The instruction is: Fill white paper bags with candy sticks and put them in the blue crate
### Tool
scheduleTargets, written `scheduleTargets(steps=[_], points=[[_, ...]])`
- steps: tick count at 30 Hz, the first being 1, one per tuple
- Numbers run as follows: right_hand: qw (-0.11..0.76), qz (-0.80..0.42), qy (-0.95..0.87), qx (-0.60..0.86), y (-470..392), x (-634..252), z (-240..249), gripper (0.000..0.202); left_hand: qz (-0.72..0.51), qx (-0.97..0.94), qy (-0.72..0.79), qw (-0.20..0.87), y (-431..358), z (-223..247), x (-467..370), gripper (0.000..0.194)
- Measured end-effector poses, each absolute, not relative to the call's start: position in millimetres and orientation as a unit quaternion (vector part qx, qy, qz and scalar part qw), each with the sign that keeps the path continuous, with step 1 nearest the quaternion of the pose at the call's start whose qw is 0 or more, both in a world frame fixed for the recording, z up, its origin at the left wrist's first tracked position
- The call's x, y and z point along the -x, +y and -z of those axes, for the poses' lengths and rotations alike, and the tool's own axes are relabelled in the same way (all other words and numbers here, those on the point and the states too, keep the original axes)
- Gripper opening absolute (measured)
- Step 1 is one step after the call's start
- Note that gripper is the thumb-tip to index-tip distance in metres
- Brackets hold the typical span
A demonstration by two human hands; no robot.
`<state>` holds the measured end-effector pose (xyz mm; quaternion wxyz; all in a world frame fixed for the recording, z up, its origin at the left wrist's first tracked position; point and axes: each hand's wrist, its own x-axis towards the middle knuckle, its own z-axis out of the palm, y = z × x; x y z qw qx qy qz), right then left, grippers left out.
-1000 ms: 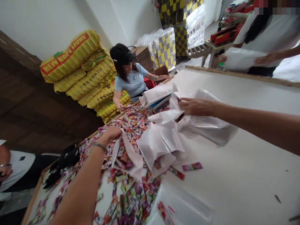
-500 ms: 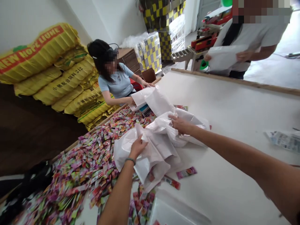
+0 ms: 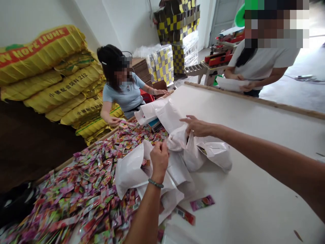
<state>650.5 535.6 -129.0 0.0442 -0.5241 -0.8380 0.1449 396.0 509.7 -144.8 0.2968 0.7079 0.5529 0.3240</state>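
Observation:
White plastic bags (image 3: 132,167) lie over the edge of a heap of small colourful sachets (image 3: 101,183). My left hand (image 3: 159,157), with a bracelet at the wrist, is closed in a pinch on the edge of a white bag near the middle. Farther right, my right hand (image 3: 196,127) grips the gathered top of another white bag (image 3: 195,154) with its lower fingers, its index finger pointing left. Sachets show inside an open bag beside my left hand. A purple sachet (image 3: 202,203) and a red one (image 3: 185,215) lie on the white table (image 3: 243,200).
Across the heap, a person in a light blue shirt (image 3: 124,93) touches sachets with one hand. Another person in a white shirt (image 3: 269,61) holds a white sheet beyond the table's wooden edge (image 3: 254,100). Yellow sacks (image 3: 68,81) are stacked at the left.
My left hand has moved up and right, off the front bag. My right hand has lifted the right bag's top. The blue-shirted person's hand has moved from the bags to the sachets.

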Motion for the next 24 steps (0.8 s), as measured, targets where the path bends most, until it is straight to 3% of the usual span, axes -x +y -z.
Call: scheduleTargets(steps=[4,6,9,12,14,17,21,24], points=[[-0.03,-0.212,-0.821,0.529,540,-647,127,0.044,-0.267,-0.779,0.494,0.278,524,140,-393,0.077],[-0.019,-0.241,-0.825,0.512,541,-647,123,0.04,-0.21,-0.807,0.462,0.301,526,148,-392,0.066],[0.061,-0.293,-0.811,0.503,557,-650,106,0.034,-0.183,-0.823,0.46,0.28,511,167,-397,0.036],[0.18,-0.202,-0.753,0.599,594,-639,89,0.044,-0.133,-0.854,0.453,0.219,474,191,-405,0.024],[0.206,-0.101,-0.717,0.659,624,-621,88,0.055,-0.073,-0.883,0.431,0.172,443,210,-405,0.024],[0.155,-0.041,-0.717,0.678,661,-593,105,0.074,-0.016,-0.891,0.44,0.11,404,242,-390,0.025],[0.104,-0.09,-0.687,0.714,688,-579,141,0.085,-0.088,-0.878,0.471,0.013,360,267,-349,0.046],[0.107,-0.146,-0.647,0.741,696,-582,167,0.091,-0.15,-0.863,0.482,-0.019,319,258,-317,0.058]])
